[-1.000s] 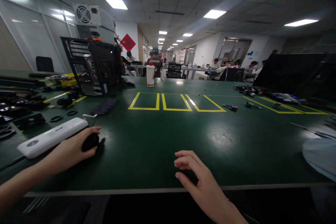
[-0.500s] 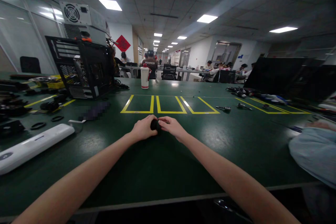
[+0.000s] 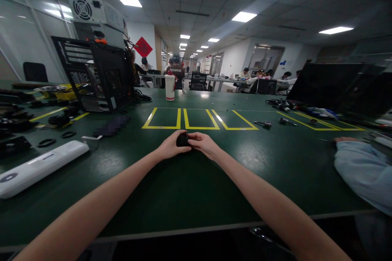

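Observation:
A small black rounded part (image 3: pixel 182 140) sits between my two hands over the middle of the green table; its exact kind I cannot make out. My left hand (image 3: pixel 170 145) curls round it from the left, thumb below and fingers above. From the right, the fingertips of my right hand (image 3: pixel 203 143) pinch against its side. Just beyond the hands, yellow tape outlines (image 3: pixel 200 127) mark the tabletop.
Left of me lie a white long device (image 3: pixel 45 167), black rings (image 3: pixel 46 142) and a dark pouch-like item (image 3: pixel 113 125). Behind stand an open computer case (image 3: pixel 94 73) and a cup (image 3: pixel 170 87). Screwdriver-like tools (image 3: pixel 265 124) lie right; another person's sleeve (image 3: pixel 364 167) rests at the right edge.
The black part shows more between my hands, and my left thumb reaches farther under it. My right fingers have closed in on its side. The other person's arm shifted slightly.

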Motion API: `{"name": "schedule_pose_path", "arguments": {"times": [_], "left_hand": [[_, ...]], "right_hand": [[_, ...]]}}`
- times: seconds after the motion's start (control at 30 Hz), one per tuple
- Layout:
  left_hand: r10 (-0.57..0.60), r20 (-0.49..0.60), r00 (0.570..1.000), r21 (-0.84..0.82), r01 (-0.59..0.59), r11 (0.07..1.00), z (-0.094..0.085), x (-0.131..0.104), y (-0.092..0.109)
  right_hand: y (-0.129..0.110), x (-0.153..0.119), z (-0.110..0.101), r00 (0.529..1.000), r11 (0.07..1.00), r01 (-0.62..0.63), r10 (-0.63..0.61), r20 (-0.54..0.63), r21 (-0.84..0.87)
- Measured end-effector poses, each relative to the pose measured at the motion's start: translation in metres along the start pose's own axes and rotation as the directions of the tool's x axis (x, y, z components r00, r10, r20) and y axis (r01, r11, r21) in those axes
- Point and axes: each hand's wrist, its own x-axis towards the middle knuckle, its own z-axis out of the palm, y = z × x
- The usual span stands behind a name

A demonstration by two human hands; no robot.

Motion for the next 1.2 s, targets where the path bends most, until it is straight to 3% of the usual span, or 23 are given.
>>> {"name": "schedule_pose_path", "arguments": {"times": [0.2, 0.47, 0.63, 0.87, 1.2], "left_hand": [[0.11, -0.034, 0.993, 0.024, -0.109, 0.994, 0.001, -0.005, 0.008], [0.15, 0.023, 0.988, 0.052, -0.151, 0.987, -0.005, -0.014, 0.02], [0.121, 0.037, 0.992, 0.046, -0.122, 0.991, -0.005, -0.012, 0.017], [0.127, 0.055, 0.99, 0.037, -0.129, 0.991, -0.008, -0.011, 0.014], [0.171, 0.064, 0.983, 0.022, -0.173, 0.985, -0.007, -0.007, 0.007]], "right_hand": [[0.006, -0.009, -0.003, 0.986, 0.986, 0.155, -0.159, 0.054, 0.061], [0.009, -0.015, 0.001, 0.989, 0.989, 0.144, -0.144, -0.018, 0.045], [0.013, -0.013, 0.001, 0.994, 0.993, 0.112, -0.112, 0.0, 0.029], [0.013, -0.019, 0.003, 0.975, 0.972, 0.22, -0.216, 0.044, -0.086], [0.015, -0.015, 0.006, 0.984, 0.985, 0.17, -0.171, -0.042, -0.03]]}}
